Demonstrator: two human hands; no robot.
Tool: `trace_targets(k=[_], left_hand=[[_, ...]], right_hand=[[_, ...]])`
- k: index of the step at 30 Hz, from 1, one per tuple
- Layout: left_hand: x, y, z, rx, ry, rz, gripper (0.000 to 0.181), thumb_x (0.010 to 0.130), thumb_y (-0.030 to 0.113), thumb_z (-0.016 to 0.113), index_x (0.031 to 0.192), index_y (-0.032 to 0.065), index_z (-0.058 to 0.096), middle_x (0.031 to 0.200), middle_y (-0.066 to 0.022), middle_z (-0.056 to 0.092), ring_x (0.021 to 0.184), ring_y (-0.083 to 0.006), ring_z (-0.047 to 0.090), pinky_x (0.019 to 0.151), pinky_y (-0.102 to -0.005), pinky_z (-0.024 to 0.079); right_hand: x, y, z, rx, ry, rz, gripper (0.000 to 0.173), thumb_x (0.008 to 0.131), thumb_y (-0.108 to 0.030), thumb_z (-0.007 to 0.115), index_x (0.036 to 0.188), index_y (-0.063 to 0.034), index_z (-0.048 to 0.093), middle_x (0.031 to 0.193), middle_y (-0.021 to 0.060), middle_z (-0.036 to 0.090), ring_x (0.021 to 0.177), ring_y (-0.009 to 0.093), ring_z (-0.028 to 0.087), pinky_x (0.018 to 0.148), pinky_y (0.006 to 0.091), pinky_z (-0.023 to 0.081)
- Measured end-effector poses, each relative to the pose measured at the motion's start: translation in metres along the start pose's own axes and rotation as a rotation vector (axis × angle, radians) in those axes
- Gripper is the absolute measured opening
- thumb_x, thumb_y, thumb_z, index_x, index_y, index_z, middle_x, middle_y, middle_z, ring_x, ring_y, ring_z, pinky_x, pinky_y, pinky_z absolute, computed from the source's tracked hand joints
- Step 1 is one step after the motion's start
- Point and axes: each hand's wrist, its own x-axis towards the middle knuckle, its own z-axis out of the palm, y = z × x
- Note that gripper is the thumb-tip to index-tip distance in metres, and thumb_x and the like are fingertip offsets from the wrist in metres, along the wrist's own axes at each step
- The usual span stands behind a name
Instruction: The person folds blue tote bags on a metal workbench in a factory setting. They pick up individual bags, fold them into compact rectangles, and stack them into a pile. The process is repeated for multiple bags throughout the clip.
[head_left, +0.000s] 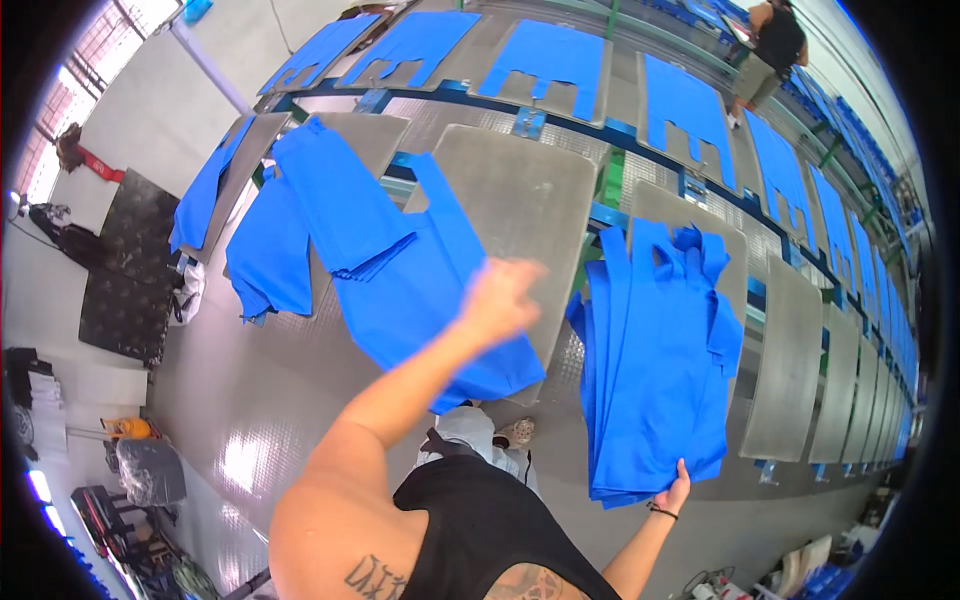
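Note:
My left hand (504, 296) is blurred, over the right edge of a blue fabric bag (420, 300); whether it touches the cloth cannot be told. This bag is spread askew across a grey metal platen (517, 180), its long handle strip pointing away from me. A folded pile of blue bags (341, 199) overlaps its upper left part. On the right, my right hand (673, 487) grips the near lower edge of a thick stack of blue bags (660, 360), thumb on top. The stack's handles lie loosely bunched at its far end, over another platen (688, 210).
Bare platens (784, 360) run along the right. Across the frame, a far row of platens carries flat blue bags (551, 56). More blue cloth (270, 244) hangs at left. A person (772, 52) stands beyond the far row. A dark board (124, 262) leans against the left wall.

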Motion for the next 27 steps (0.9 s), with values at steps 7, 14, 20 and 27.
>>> trace_targets(k=[7,14,20,27], left_hand=[[-0.059,-0.214,-0.139,0.607,-0.432,-0.678,0.109,0.069,0.009,0.082,0.161,0.0309,0.029,0.166,-0.0171,0.029,0.148,-0.0423,0.034,0.11,-0.0669,0.04],[-0.124,-0.287,-0.174,0.349,-0.069,-0.747,0.103,0.068,0.002,0.077,0.16,0.022,0.035,0.157,-0.025,0.04,0.14,-0.0446,0.043,0.11,-0.0547,0.046],[-0.143,-0.34,-0.154,-0.099,0.39,-1.403,0.096,0.081,0.049,0.085,0.147,-0.0084,0.045,0.117,-0.0221,0.068,0.094,-0.0283,0.071,0.075,-0.0402,0.058],[-0.06,-0.314,-0.169,-0.054,0.249,-1.486,0.084,0.068,0.041,0.094,0.129,-0.0076,0.062,0.129,-0.0253,0.069,0.12,-0.0374,0.067,0.1,-0.0449,0.054]], right_hand=[[-0.008,-0.014,0.02,-0.101,0.07,0.187,0.053,0.103,-0.033,0.059,0.139,0.0056,0.054,0.141,0.0226,0.06,0.126,0.041,0.06,0.108,0.058,0.048],[-0.019,-0.017,0.026,-0.13,0.16,0.204,0.055,0.103,-0.035,0.058,0.14,0.0058,0.053,0.14,0.0224,0.061,0.123,0.042,0.061,0.105,0.0581,0.05],[0.003,-0.012,0.025,-0.124,0.113,0.211,0.055,0.103,-0.037,0.057,0.141,0.0027,0.053,0.139,0.0206,0.062,0.12,0.042,0.063,0.101,0.0589,0.053],[0.001,-0.011,0.017,-0.14,0.06,0.243,0.056,0.103,-0.039,0.057,0.14,0.0024,0.054,0.139,0.0196,0.062,0.118,0.041,0.064,0.096,0.0567,0.055]])
